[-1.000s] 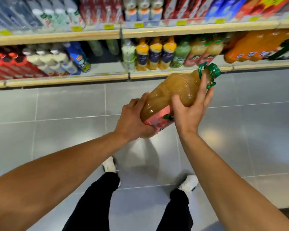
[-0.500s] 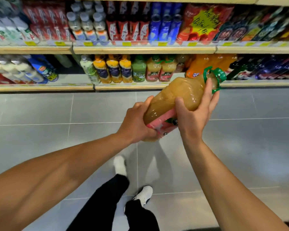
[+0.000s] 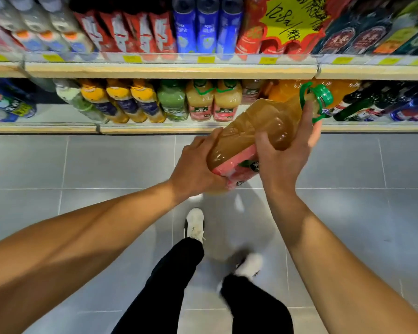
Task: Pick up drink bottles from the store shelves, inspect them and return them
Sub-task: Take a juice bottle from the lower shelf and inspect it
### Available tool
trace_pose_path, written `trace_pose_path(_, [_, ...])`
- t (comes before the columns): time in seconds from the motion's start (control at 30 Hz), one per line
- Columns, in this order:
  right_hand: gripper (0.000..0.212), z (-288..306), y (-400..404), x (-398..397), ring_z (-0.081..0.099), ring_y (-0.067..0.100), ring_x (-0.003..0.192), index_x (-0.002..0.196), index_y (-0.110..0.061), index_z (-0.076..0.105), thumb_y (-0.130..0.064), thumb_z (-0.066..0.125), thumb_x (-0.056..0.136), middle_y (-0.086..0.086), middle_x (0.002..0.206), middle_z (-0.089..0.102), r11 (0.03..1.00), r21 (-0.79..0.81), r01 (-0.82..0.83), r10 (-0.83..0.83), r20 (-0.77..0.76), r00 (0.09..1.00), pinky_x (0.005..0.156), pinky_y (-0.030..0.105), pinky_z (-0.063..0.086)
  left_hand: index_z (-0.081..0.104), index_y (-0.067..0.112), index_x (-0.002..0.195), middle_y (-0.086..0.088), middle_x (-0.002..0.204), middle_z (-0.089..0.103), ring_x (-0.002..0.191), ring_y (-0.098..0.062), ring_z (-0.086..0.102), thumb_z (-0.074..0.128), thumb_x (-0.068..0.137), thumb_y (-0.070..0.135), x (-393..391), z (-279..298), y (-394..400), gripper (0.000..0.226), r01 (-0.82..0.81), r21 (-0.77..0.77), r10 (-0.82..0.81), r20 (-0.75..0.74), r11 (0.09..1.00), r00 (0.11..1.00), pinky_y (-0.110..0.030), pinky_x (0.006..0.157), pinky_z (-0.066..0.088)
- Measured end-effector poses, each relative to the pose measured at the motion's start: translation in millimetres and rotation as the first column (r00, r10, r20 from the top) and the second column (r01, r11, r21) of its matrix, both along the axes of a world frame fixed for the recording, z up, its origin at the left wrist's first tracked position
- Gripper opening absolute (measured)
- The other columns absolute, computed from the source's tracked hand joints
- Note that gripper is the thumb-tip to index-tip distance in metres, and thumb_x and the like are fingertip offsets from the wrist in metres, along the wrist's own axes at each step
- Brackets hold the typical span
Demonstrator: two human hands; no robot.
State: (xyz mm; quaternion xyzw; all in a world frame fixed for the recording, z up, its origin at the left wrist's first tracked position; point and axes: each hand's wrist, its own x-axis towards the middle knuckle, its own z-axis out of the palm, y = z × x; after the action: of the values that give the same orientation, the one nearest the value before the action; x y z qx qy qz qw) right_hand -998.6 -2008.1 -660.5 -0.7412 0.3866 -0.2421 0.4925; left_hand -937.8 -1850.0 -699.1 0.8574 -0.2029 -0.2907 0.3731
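A large juice bottle (image 3: 263, 126) with cloudy amber liquid, a pink label and a green cap with a carry loop lies tilted between both hands, cap pointing up and right toward the bottom shelf. My left hand (image 3: 198, 165) grips its base and label end from the left. My right hand (image 3: 285, 153) wraps the upper body, fingers reaching to the neck just below the cap. Two matching pink-label bottles (image 3: 214, 102) stand on the bottom shelf (image 3: 155, 129) just left of the held bottle.
The bottom shelf holds yellow-capped bottles (image 3: 123, 102), a green juice bottle (image 3: 173, 101), orange drinks and dark bottles at the right. An upper shelf (image 3: 169, 71) carries red and blue bottles and a yellow price sign (image 3: 287, 18). Grey tiled floor (image 3: 94, 165) and my legs lie below.
I have stepped closer to the shelves, which now fill the upper frame. The bottle stays in both hands, its cap now level with the bottom shelf's bottles.
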Motion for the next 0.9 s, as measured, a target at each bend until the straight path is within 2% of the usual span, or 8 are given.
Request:
trace_pose_path(0.2, [0.088,-74.0,-77.6,19.8,0.029,0.023,0.143,0.152,-0.038,0.027,-0.039,0.068,0.074,0.010,0.162,0.013,0.995,-0.101,-0.019,0.015,-0.043,0.999,0.111,0.037,0.040,0.025,0.030,0.155,0.001,0.131,0.045,0.119,-0.016,0.049,0.084,0.049,0.055,13.4,-74.4,-77.7,0.124,-0.036,-0.054,0.035,-0.011,0.998,0.999,-0.022,0.097,0.038])
trace_pose_path(0.27, [0.089,-111.4,-101.1,21.7,0.027,0.024,0.144,0.153,-0.037,0.026,-0.040,0.068,0.074,0.010,0.162,0.012,0.993,-0.116,-0.027,0.025,-0.018,1.000,0.112,0.034,0.038,0.023,0.032,0.155,0.000,0.132,0.045,0.120,-0.018,0.048,0.084,0.048,0.057,17.2,-111.7,-101.4,0.126,-0.039,-0.063,0.041,0.026,0.997,0.999,-0.024,0.099,0.039])
trace_pose_path(0.33, [0.090,-149.0,-120.5,23.2,0.022,0.024,0.146,0.153,-0.037,0.025,-0.035,0.069,0.074,0.009,0.162,0.008,0.993,-0.119,-0.017,0.019,0.014,1.000,0.112,0.032,0.035,0.021,0.036,0.155,-0.002,0.136,0.042,0.123,-0.020,0.047,0.092,0.049,0.051,21.9,-152.1,-123.0,0.129,-0.037,-0.077,0.040,0.027,0.996,0.999,-0.023,0.099,0.039])
trace_pose_path(0.47, [0.092,-225.4,-151.3,37.1,0.024,0.019,0.142,0.153,-0.028,0.028,-0.031,0.069,0.072,0.010,0.160,0.013,0.975,-0.220,-0.013,0.036,0.102,0.994,0.113,0.044,0.038,0.027,0.029,0.155,0.003,0.130,0.043,0.114,-0.006,0.045,0.098,0.053,0.031,33.7,-239.6,-157.9,0.124,-0.071,-0.194,0.094,0.111,0.978,0.989,0.002,0.087,0.032])
trace_pose_path(0.53, [0.090,-262.8,-167.2,48.2,0.027,0.013,0.137,0.152,-0.024,0.032,-0.031,0.070,0.070,0.009,0.156,0.017,0.957,-0.291,0.000,0.048,0.160,0.986,0.111,0.047,0.039,0.033,0.022,0.152,0.002,0.130,0.047,0.113,0.000,0.046,0.099,0.050,0.030,45.5,-279.9,-176.8,0.122,-0.069,-0.261,0.121,0.186,0.963,0.975,-0.002,0.093,0.035])
trace_pose_path(0.63, [0.090,-305.2,-188.5,70.9,0.027,0.026,0.144,0.149,-0.019,0.037,-0.026,0.073,0.067,0.022,0.157,0.018,0.931,-0.364,0.017,0.070,0.223,0.972,0.114,0.037,0.034,0.041,0.010,0.145,0.008,0.125,0.051,0.116,0.008,0.045,0.094,0.051,0.034,68.7,-331.7,-205.5,0.110,-0.005,-0.350,0.125,0.320,0.937,0.939,-0.014,0.101,0.038])
trace_pose_path(0.73, [0.089,-335.1,-203.1,92.8,0.027,0.031,0.144,0.149,-0.013,0.039,-0.022,0.074,0.068,0.025,0.156,0.020,0.921,-0.389,0.014,0.117,0.310,0.943,0.114,0.025,0.031,0.026,0.018,0.154,0.002,0.134,0.040,0.116,0.004,0.035,0.083,0.052,0.047,92.7,-360.6,-223.0,0.120,-0.008,-0.350,0.129,0.324,0.937,0.937,0.002,0.096,0.026])
trace_pose_path(0.9, [0.086,-366.1,-214.1,112.0,0.030,0.026,0.141,0.149,-0.018,0.037,-0.031,0.075,0.074,0.019,0.158,0.020,0.895,-0.445,0.011,0.173,0.371,0.912,0.109,0.018,0.037,0.017,0.028,0.158,-0.002,0.144,0.037,0.123,-0.005,0.039,0.090,0.061,0.022,125.9,-401.1,-241.9,0.122,-0.027,-0.354,0.157,0.343,0.935,0.926,-0.007,0.100,0.034])
